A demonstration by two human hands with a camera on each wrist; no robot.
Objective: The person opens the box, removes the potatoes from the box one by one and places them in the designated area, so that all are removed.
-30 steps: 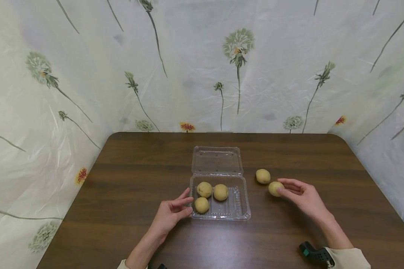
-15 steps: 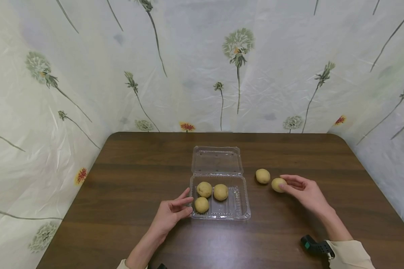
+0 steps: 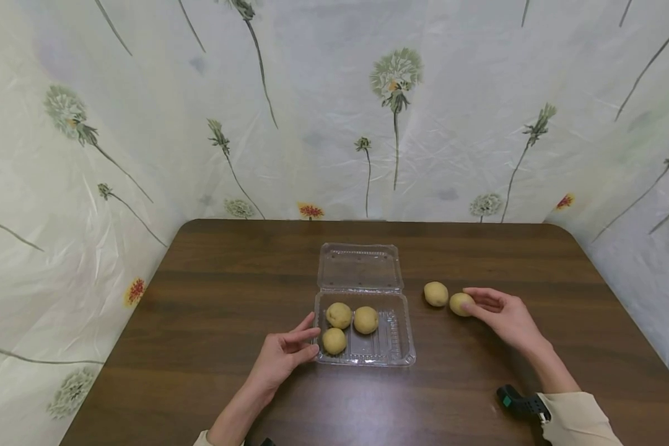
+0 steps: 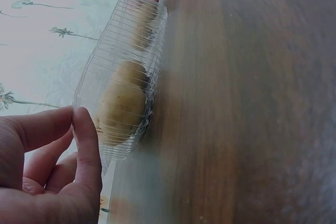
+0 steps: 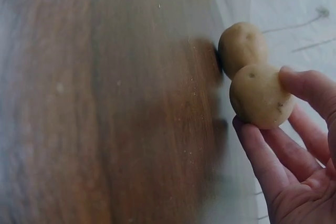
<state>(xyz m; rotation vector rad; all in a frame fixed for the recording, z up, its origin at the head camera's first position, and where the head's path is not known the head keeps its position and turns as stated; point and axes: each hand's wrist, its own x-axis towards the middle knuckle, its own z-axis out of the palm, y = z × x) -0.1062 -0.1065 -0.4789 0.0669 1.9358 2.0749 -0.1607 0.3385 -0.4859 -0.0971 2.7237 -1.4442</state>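
A clear plastic clamshell container (image 3: pixel 393 334) lies on the table with its lid (image 3: pixel 359 266) folded back. Inside, three potatoes (image 3: pixel 365 319) sit toward the left. My left hand (image 3: pixel 281 359) pinches the container's left rim between thumb and finger, plainest in the left wrist view. To the right of the container, my right hand (image 3: pixel 507 319) holds a potato (image 5: pixel 262 95) between thumb and fingers. Just left of that one, another potato (image 3: pixel 436 294) rests on the table. Whether the held potato touches the tabletop I cannot tell.
The brown wooden table (image 3: pixel 228 279) has rounded far corners. Behind it and at both sides hangs a pale sheet (image 3: pixel 312 124) printed with dandelions. A black strap device (image 3: pixel 521 402) is on the right wrist, by the sleeve.
My right hand has moved slightly away from me and to the right with its potato, mostly in the first half second. The left hand and container stay put.
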